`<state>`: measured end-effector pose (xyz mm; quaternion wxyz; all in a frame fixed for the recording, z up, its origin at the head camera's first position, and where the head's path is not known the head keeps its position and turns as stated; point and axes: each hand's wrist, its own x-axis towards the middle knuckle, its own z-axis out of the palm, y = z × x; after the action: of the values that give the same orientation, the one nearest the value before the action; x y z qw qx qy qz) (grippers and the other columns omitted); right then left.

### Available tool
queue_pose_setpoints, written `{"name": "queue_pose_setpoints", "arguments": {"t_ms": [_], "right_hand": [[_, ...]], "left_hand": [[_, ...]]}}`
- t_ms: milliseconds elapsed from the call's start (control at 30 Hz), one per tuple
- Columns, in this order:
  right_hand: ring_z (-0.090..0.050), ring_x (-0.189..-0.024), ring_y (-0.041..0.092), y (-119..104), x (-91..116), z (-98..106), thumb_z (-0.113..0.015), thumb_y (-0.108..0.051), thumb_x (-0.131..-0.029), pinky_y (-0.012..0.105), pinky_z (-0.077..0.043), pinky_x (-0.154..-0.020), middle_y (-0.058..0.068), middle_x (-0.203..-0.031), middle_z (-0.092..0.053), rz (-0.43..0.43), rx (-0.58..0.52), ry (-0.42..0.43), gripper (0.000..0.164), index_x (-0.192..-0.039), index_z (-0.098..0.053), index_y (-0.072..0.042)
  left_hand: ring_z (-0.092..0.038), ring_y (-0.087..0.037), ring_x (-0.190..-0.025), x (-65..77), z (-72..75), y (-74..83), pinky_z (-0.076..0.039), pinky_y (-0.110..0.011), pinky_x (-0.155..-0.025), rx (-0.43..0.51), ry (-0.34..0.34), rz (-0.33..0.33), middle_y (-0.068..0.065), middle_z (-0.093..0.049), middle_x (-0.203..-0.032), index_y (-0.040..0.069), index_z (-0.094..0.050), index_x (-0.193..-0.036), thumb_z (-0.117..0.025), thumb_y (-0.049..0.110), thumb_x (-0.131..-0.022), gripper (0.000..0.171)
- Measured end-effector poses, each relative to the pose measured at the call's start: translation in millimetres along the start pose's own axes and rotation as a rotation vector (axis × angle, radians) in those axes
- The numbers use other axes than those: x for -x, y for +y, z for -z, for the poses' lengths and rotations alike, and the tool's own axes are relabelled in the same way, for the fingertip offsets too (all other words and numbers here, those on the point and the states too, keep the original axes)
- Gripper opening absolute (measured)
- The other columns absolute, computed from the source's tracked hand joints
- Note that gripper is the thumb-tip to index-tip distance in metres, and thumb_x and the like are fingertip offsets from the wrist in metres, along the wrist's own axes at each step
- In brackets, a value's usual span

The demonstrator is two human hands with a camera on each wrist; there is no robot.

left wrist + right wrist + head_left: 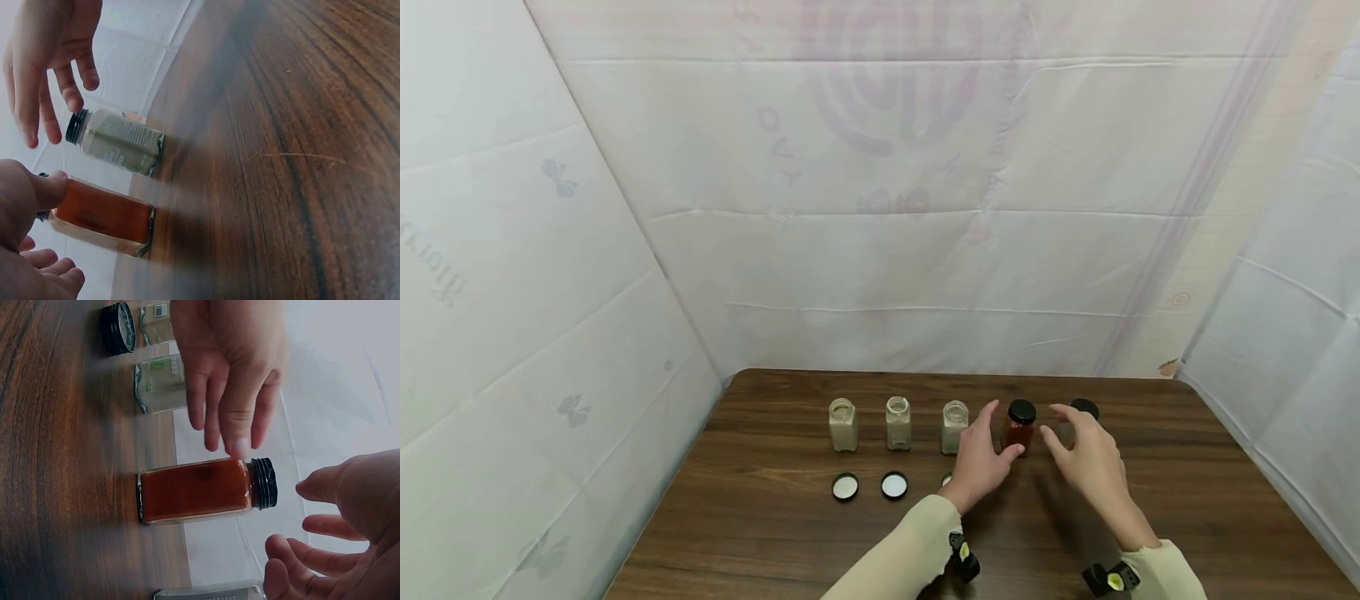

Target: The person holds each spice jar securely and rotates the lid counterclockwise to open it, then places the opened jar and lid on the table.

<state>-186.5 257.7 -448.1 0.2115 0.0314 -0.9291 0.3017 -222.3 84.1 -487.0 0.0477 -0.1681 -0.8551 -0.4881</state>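
Jar of red contents [1019, 435] stands upright on the wooden table [737, 533] between my two hands, black lid [264, 482] in place; its walls look like glass, so I judge it stiff, modest in weight, slick on the flat sides and liable to break if dropped; the surest hold is likely round the body's flat faces, with fingertips at the lid's rim for any turning. My left hand [979, 461] is spread, thumb well apart from the fingers, its thumb near the jar's shoulder, though I cannot tell whether it touches; my right hand [1092, 462] curves wide on the other side, holding nothing, apart from the jar; three uncapped jars [898, 425] line up to the left, lids [894, 486] in front; a second capped jar [122, 142] stands near my right hand.
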Motion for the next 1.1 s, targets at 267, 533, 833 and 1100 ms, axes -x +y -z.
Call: {"name": "queue_pose_setpoints", "arguments": {"t_ms": [267,533,833,1100], "right_hand": [[-0.056,-0.064,0.017,1.6,-1.8,0.0,-0.073,-0.017,-0.097,0.03,-0.041,-0.043,0.025,-0.123,-0.065,-0.014,-0.001,-0.023,0.045,-0.136,-0.061,0.0],[-0.058,-0.067,0.019,0.7,-1.9,0.7,-0.072,-0.019,-0.097,0.031,-0.043,-0.045,0.025,-0.124,-0.064,-0.027,0.003,-0.036,0.045,-0.136,-0.061,0.0],[-0.059,-0.067,0.02,0.4,-2.7,-0.5,-0.073,-0.017,-0.096,0.032,-0.043,-0.047,0.026,-0.124,-0.064,-0.032,-0.004,-0.048,0.045,-0.136,-0.06,0.0],[-0.055,-0.064,0.017,-0.7,-8.0,-7.7,-0.074,-0.023,-0.096,0.032,-0.042,-0.046,0.026,-0.125,-0.064,-0.032,-0.007,-0.073,0.049,-0.138,-0.06,0.0]], "left_hand": [[-0.052,-0.026,-0.137,-7.8,-8.0,-3.4,-0.048,-0.045,-0.106,0.021,-0.042,0.073,-0.011,-0.053,-0.151,0.015,-0.039,-0.157,-0.078,0.022,-0.094,0.075],[-0.054,-0.02,-0.134,-16.7,-17.0,-4.6,-0.048,-0.04,-0.106,0.008,-0.041,0.089,-0.004,-0.056,-0.148,0.014,-0.043,-0.155,-0.08,0.02,-0.092,0.073],[-0.055,-0.02,-0.134,-21.2,-19.4,-8.9,-0.048,-0.041,-0.106,0.025,-0.038,0.107,-0.004,-0.057,-0.147,0.016,-0.045,-0.154,-0.08,0.02,-0.091,0.071],[-0.057,-0.018,-0.131,-25.4,-22.9,-12.8,-0.048,-0.039,-0.106,0.004,-0.046,0.09,-0.003,-0.06,-0.143,0.013,-0.046,-0.153,-0.079,0.02,-0.093,0.069]]}}
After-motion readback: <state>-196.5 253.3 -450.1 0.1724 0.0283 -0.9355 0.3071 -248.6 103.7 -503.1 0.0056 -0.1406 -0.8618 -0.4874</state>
